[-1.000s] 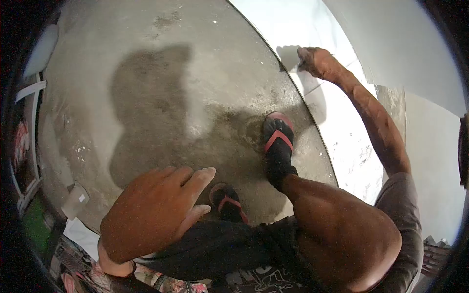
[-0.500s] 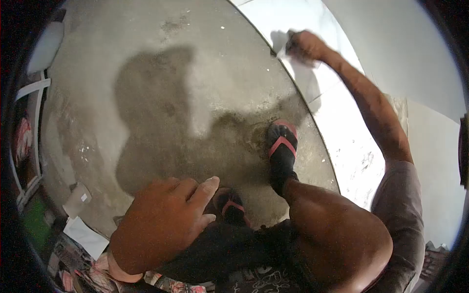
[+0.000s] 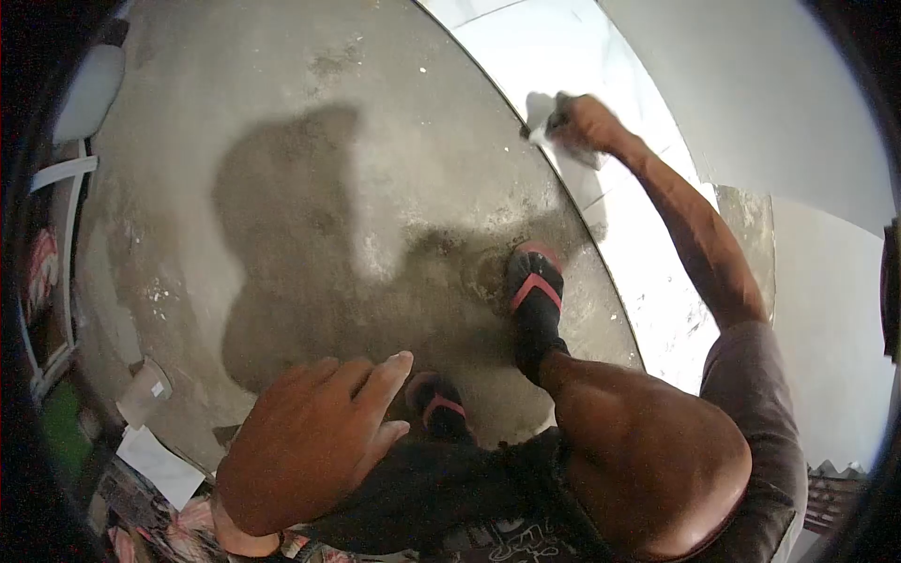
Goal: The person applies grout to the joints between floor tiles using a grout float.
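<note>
My right hand reaches out to the white tiles along the foot of the wall. Its fingers are curled round something dark and greyish, with a pale bit near the tile edge; blur keeps me from making out what it is. The hand is close to the edge where the tiles meet the concrete floor. At the lower left, my left hand lies on my bent left leg in dark shorts, fingers stretched out and holding nothing. Whitish dust marks its fingertips.
My feet in dark socks and red-strapped flip-flops stand on the concrete. A pale wall rises at the right. At the left are a white frame, a roll-like object, a white sheet and patterned cloth.
My right hand has moved a little nearer to me along the tiles, toward their concrete-side edge. The left hand stays on the leg, and the view has shifted slightly.
</note>
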Motion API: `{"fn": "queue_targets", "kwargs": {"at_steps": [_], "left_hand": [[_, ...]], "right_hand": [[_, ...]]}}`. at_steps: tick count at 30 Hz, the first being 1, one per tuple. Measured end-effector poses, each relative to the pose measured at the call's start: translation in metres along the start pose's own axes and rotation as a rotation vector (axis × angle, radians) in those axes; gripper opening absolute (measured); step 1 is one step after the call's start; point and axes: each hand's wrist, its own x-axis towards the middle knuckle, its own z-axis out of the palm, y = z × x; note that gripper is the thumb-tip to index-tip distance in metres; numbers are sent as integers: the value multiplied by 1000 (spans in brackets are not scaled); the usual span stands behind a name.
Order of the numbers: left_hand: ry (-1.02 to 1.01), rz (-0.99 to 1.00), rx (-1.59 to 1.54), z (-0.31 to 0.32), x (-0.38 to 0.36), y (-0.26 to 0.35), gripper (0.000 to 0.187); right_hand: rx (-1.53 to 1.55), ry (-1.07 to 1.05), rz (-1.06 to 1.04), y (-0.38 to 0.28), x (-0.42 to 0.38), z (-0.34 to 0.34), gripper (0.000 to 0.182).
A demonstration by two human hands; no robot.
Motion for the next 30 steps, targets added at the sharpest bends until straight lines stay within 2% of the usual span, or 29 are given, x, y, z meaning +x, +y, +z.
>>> {"fn": "queue_targets", "kwargs": {"at_steps": [2,3,4,6,7,8,10,12,13,16,17,20,21,22,24,25,28,29,30], "left_hand": [[8,-9,17,-1,2,2,59],[-6,9,8,-1,3,1,58],[-16,29,1,-1,5,-1,58],[-6,41,6,-1,8,-1,58],[1,32,7,1,8,0,58],[-2,27,6,1,8,1,58],[-27,31,38,-2,11,2,58],[-30,68,46,-3,13,4,58],[-33,100,43,-3,14,4,58],[-25,94,28,2,12,4,57],[-16,82,31,1,12,4,57],[-70,52,61,-8,13,7,58],[-54,46,51,-7,13,4,58],[-47,38,31,-3,13,1,58],[-56,26,12,1,11,-1,58],[-51,21,17,1,10,-1,58],[-44,41,27,-2,9,-2,58],[-51,49,29,-1,8,-3,58],[-45,30,8,0,7,-3,58]], "right_hand": [[499,26,391,-11,-18,-48,27],[621,47,389,17,-14,-22,28],[133,-59,207,38,-7,23,24],[-11,11,113,-13,-36,-2,19],[96,45,3,12,-26,8,19],[271,-32,248,-2,-28,-19,21],[514,99,488,1,-30,-33,21],[-24,195,215,2,-28,30,20],[-31,103,104,-6,-31,11,24],[468,-15,452,4,-17,-35,30],[542,112,557,2,-18,-45,36],[31,151,306,5,-8,27,34],[9,87,205,-7,-9,6,34],[63,27,235,-8,0,-13,36],[403,187,432,7,13,-42,40],[406,176,503,5,15,-51,42],[62,121,287,1,31,16,41],[100,-1,224,-25,23,-14,40],[132,51,208,-15,35,-16,39]]}}
